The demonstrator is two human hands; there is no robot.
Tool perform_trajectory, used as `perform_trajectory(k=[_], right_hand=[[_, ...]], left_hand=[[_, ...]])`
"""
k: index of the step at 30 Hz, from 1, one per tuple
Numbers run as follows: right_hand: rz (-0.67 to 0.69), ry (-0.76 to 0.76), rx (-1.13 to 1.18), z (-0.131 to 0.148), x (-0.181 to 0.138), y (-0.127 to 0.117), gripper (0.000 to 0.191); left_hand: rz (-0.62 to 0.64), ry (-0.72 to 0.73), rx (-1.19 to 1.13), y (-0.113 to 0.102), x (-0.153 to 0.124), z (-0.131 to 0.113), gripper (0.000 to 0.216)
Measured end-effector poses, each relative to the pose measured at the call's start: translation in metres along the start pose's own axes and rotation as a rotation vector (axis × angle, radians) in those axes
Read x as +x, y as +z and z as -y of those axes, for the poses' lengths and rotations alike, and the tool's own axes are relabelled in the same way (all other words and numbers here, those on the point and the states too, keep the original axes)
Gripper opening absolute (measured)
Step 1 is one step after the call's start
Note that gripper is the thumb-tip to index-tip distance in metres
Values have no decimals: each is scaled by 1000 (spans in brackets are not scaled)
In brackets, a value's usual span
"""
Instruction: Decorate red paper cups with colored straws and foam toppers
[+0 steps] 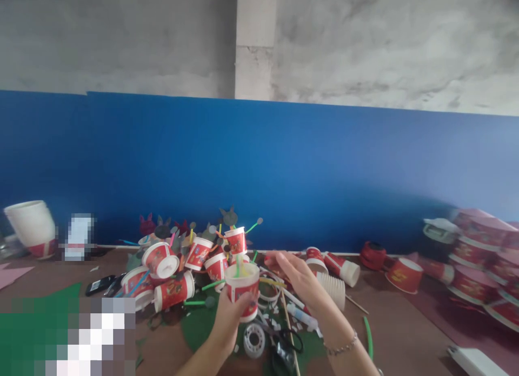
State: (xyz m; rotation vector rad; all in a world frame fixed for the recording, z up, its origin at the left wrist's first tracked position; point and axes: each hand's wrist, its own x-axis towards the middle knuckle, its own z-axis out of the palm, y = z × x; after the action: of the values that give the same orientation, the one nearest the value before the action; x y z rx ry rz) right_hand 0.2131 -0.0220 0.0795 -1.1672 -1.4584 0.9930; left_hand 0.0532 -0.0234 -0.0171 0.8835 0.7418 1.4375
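My left hand point(233, 319) is wrapped round a red and white paper cup point(245, 279), held upright above the table. Yellow and green straw pieces point(240, 264) stick up from the cup's mouth. To the right of it, my right hand point(298, 279) is raised with its fingers stretched out and apart from the cup; I see nothing in it. Just below the cup lie a roll of clear tape point(254, 340) and black-handled scissors point(294, 341). A glue syringe-like tube point(302, 315) and white paper scraps lie under my right hand.
A pile of decorated paper cups point(174, 291) with straws and cut-out heads fills the back left. Stacked white cups point(334, 289) lie behind my right wrist. Red paper tubs point(472, 281) are heaped at the right. A blue panel point(259, 165) closes off the back.
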Motion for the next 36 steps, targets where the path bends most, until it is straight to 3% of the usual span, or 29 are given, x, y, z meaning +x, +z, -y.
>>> perform_trajectory(k=[5, 8, 10, 16, 21, 24, 26, 30, 36], right_hand=[[-58, 169, 68, -6, 3, -1, 45], [1, 234, 96, -9, 4, 8, 38], [27, 248, 198, -11, 3, 18, 35], [-94, 249, 541, -19, -1, 45, 30], [-72, 246, 574, -22, 2, 43, 31], [-11, 266, 619, -24, 6, 32, 31], [38, 282, 628, -24, 9, 24, 31], [28, 323, 605, -25, 10, 16, 25], [45, 294, 500, -21, 7, 20, 28]], left_hand=[[-115, 5, -186, 7, 1, -18, 68], [-114, 29, -224, 7, 1, -18, 73], [-91, 52, -192, 5, 2, -13, 72], [-82, 172, 116, -1, 5, -4, 46], [103, 183, 343, 1, -1, -15, 41], [222, 155, 267, -3, -4, -22, 50], [253, 172, 143, -5, -1, -28, 52], [217, 176, 61, -6, 7, -45, 36], [325, 208, 384, 2, 7, -71, 21]])
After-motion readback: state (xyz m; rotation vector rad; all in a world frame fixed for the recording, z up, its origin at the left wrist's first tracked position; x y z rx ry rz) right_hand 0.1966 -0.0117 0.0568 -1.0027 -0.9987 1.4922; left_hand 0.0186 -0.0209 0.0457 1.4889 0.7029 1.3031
